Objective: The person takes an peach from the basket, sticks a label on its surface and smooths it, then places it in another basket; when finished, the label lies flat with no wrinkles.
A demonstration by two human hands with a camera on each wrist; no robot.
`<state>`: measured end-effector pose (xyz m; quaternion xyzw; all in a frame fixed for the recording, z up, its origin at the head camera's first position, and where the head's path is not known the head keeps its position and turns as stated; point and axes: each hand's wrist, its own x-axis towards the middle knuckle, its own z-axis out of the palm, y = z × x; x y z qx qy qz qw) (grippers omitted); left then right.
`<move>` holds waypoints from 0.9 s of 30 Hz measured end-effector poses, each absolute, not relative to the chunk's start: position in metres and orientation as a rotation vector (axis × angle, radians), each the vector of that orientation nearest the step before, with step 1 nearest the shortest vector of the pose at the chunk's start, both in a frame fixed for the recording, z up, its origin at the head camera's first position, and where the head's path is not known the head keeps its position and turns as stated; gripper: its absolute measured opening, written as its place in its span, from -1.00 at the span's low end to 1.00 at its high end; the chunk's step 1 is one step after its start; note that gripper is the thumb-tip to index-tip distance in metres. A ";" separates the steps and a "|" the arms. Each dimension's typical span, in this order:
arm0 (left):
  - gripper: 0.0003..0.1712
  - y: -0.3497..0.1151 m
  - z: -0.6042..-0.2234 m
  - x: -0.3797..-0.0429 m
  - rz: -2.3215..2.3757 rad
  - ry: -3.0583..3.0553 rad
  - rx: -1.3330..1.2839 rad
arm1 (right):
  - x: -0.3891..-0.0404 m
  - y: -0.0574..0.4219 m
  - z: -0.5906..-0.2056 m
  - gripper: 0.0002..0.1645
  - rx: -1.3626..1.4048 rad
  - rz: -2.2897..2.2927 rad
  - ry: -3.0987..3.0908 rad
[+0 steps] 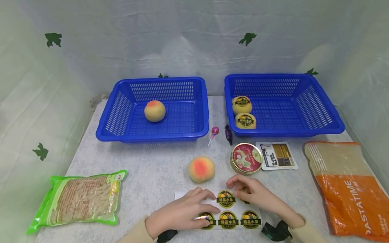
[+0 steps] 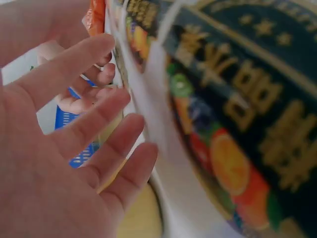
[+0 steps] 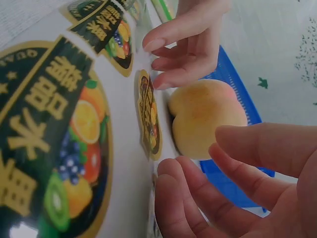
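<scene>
A white sheet (image 1: 238, 208) of round fruit-label stickers (image 1: 228, 220) lies at the front of the table. My left hand (image 1: 189, 213) is over its left side, fingers spread and partly covering a lower sticker. Over the upper right part of the sheet is my right hand (image 1: 256, 195), its fingers bent and hiding most of one sticker. In the right wrist view the thumb (image 3: 262, 144) stands apart from the fingers, and nothing shows between them. A peach (image 1: 202, 169) without a label sits just beyond the sheet.
A left blue basket (image 1: 152, 137) holds one plain peach (image 1: 155, 111); the right blue basket (image 1: 288, 131) holds two labelled peaches (image 1: 245, 120). Nearby lie a lollipop (image 1: 214, 131), wrapped candy (image 1: 228, 135), round tin (image 1: 246, 158) and flat packet (image 1: 278, 155). Bags (image 1: 82, 199) flank both sides.
</scene>
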<state>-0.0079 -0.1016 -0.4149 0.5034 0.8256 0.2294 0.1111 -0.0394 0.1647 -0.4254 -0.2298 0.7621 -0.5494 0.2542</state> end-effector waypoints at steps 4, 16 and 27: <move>-0.62 -0.103 -0.419 -0.006 0.607 2.468 1.469 | -0.036 0.164 -0.428 -0.69 -0.625 -1.483 2.083; -0.64 -0.103 -0.428 -0.007 0.587 2.480 1.445 | -0.028 0.160 -0.436 -0.71 -0.616 -1.464 2.136; -0.63 -0.102 -0.429 -0.008 0.606 2.475 1.426 | -0.026 0.160 -0.443 -0.71 -0.624 -1.489 2.129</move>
